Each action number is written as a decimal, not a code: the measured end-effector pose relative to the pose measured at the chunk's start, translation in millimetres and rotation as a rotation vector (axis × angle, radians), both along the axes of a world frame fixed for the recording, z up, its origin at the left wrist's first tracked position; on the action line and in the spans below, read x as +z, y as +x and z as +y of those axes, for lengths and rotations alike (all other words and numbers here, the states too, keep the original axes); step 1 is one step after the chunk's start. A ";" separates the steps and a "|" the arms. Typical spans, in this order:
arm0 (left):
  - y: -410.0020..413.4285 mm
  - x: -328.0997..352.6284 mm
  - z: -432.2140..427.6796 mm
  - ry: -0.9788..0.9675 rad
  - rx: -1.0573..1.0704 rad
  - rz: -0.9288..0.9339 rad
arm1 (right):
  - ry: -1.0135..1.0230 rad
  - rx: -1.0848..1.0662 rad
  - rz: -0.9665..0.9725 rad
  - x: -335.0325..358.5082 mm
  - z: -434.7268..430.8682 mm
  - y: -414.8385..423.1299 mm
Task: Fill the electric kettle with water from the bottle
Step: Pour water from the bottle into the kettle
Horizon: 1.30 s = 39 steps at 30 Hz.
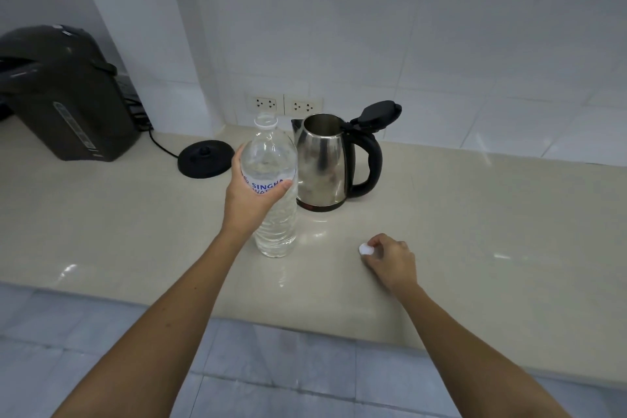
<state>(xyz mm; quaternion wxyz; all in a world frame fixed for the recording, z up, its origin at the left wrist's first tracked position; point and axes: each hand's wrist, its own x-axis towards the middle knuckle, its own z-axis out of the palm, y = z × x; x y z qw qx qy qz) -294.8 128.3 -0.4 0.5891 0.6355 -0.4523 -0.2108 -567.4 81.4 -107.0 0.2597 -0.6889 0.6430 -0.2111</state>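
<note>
I see the steel kettle (324, 163) standing on the beige counter (475, 214) with its black lid (376, 114) flipped open behind the handle. Just left of the kettle, my left hand (252, 195) wraps the clear water bottle (273, 187) around its label; the bottle is upright, uncapped, its base on or just over the counter, I cannot tell which. Nearer me and right of the kettle, my right hand (390, 260) pinches the white cap (366, 249) at the counter surface. Left of the kettle lies its round black base (205, 158), apart from it. Farther left stands a dark hot-water dispenser (64, 95). Behind the kettle, two wall sockets (285, 105) sit in white tile.
</note>
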 end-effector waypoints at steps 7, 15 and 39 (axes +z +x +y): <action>0.1 0.1 -0.6 0.010 -0.018 0.008 | 0.032 0.076 0.100 1.0 -2.2 1.1; 2.3 -33.3 4.6 0.143 -0.018 0.047 | -0.131 0.029 -0.209 49.0 -42.6 16.2; 59.4 -18.9 -79.6 0.127 -0.369 -0.053 | -0.719 -0.004 0.577 163.3 -107.0 74.2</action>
